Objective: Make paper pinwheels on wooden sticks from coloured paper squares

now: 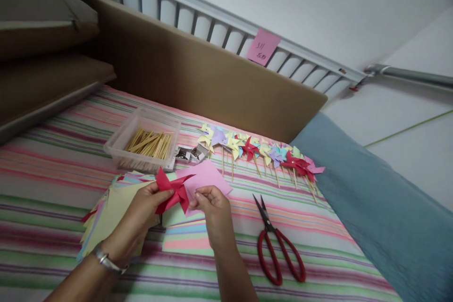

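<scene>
A red paper pinwheel (173, 191) is held between both hands above a spread of coloured paper sheets (113, 207). My left hand (143, 210) pinches its left side with thumb and fingers closed. My right hand (212, 205) grips its right edge, fingers curled. A pink sheet (208, 177) lies just behind the pinwheel. A silver bracelet is on my left wrist.
A clear plastic box of wooden sticks (143, 144) sits behind the papers, with small boxes of pins (193, 153) beside it. A row of finished pinwheels (262, 153) lies to the right. Red-handled scissors (278, 245) rest on the striped cloth (53, 174). A cardboard panel stands behind.
</scene>
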Action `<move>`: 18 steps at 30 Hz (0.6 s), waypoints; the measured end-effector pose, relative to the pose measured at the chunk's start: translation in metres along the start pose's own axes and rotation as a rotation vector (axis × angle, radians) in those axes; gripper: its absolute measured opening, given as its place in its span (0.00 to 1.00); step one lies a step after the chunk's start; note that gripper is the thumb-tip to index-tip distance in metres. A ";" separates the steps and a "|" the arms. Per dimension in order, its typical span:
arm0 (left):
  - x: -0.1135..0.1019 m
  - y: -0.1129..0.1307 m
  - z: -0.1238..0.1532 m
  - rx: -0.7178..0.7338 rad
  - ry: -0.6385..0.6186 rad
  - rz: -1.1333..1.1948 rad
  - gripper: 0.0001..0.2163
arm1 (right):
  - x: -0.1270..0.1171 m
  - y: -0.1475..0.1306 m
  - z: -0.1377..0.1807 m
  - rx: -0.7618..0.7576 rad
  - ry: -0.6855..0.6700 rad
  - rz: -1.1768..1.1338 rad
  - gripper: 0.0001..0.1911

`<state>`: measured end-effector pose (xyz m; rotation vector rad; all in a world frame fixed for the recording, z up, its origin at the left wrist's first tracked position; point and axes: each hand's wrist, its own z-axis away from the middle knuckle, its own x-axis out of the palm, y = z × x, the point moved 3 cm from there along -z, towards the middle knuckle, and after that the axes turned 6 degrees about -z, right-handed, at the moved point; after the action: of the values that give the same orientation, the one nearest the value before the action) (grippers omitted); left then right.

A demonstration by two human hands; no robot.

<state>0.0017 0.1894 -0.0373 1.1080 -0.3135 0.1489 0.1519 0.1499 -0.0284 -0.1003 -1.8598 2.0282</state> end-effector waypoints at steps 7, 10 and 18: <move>0.004 -0.009 0.002 0.058 0.050 -0.031 0.09 | 0.005 -0.013 0.011 -0.248 -0.048 0.284 0.03; 0.009 -0.010 0.003 0.075 0.021 -0.038 0.10 | 0.007 -0.011 0.011 -0.262 -0.047 0.334 0.06; 0.017 -0.007 0.008 0.073 -0.075 -0.069 0.09 | 0.010 -0.008 0.011 -0.221 -0.044 0.327 0.05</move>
<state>0.0183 0.1787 -0.0344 1.1973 -0.3386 0.0585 0.1414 0.1427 -0.0170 -0.4499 -2.2114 2.0300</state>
